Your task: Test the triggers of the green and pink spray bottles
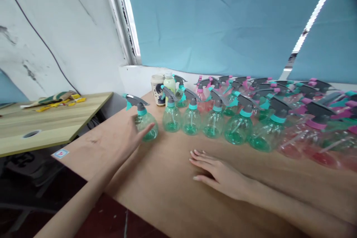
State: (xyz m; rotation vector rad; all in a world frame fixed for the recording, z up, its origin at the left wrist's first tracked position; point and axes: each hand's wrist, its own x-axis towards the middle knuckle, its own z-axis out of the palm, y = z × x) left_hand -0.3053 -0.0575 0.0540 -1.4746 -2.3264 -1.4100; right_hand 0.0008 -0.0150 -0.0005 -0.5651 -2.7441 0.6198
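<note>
My left hand point(133, 135) is wrapped round the body of a green spray bottle point(149, 126) with a grey and turquoise trigger head. The bottle stands upright at the left end of the front row, its nozzle pointing left. My right hand point(210, 169) rests palm down on the wooden table point(167, 178), fingers stretched out, holding nothing. Beyond it stand several like bottles, among them a green spray bottle point(191, 121) and another green spray bottle point(238, 130). Pink spray bottles point(320, 148) stand close together at the right.
A patterned paper cup point(158, 91) and a pale green bottle with a white cap point(169, 83) stand behind the front row. A second table point(83, 111) at the left bears yellow items point(63, 103) and cloth. A blue curtain point(223, 22) hangs behind.
</note>
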